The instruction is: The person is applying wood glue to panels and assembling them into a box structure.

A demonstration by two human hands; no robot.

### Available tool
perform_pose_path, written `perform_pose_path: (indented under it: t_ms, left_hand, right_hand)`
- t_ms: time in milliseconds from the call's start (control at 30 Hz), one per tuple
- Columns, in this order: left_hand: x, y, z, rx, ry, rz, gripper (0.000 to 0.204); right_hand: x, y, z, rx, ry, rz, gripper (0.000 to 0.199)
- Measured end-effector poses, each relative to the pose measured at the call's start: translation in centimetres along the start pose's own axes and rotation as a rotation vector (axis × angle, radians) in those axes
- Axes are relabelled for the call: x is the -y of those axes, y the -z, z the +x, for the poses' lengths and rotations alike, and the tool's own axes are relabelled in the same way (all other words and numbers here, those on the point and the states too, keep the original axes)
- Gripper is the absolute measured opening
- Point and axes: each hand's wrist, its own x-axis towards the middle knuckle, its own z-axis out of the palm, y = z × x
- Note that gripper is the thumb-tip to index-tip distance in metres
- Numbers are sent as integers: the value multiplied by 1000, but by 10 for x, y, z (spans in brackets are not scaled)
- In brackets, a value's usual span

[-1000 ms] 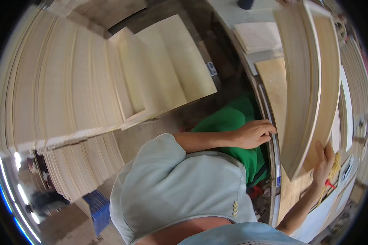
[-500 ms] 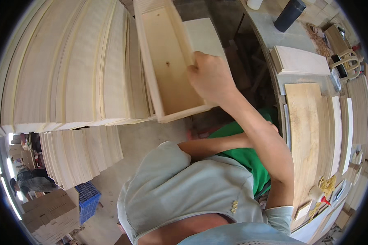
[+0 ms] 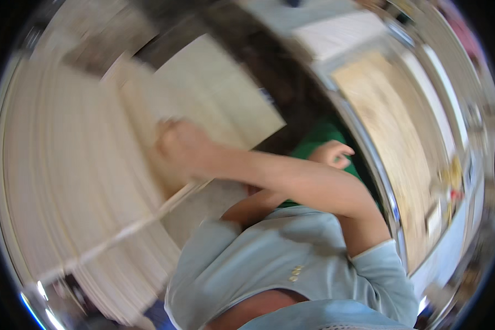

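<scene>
My right hand (image 3: 182, 144) is blurred, its fingers closed at the side of a pale, shallow wooden box (image 3: 140, 107). The box is smeared by motion and lies against a large stack of pale boards (image 3: 66, 159) on the left. My right forearm crosses over my left arm. Near the green cloth (image 3: 320, 137) at my lap, my left hand (image 3: 334, 154) has its fingers loosely curled, with a gap between thumb and forefinger and nothing seen in it. A flat pale board (image 3: 212, 88) lies beyond the right hand.
A workbench on the right bears a large wood panel (image 3: 388, 143), a stack of white boards (image 3: 341, 33) and a bottle with a red tip (image 3: 454, 194). More boards (image 3: 126, 269) stand at the lower left. A dark gap (image 3: 280, 71) separates the pale board from the bench.
My right hand and the box have moved left toward the stack. My left hand now shows more from behind the right forearm. The whole view has turned and blurred.
</scene>
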Motion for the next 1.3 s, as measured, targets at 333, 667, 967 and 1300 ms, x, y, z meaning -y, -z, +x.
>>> perform_pose_path:
  t_ms: [333, 667, 967, 1300]
  left_hand:
    - [-59, 32, 76, 19, 103, 7, 21]
    - [-61, -42, 381, 69, -267, 725, 66]
    - [-21, -65, 452, 221, -106, 905, 73]
    - [-75, -31, 370, 57, -163, 639, 61]
  right_hand:
    - [-76, 290, -232, -836, -686, -188, 29]
    - [-137, 470, -489, -1182, -1296, -834, 42]
    - [-145, 480, -504, -1135, -1529, -613, 42]
    - [-102, 443, -463, -1198, -1234, -798, 54]
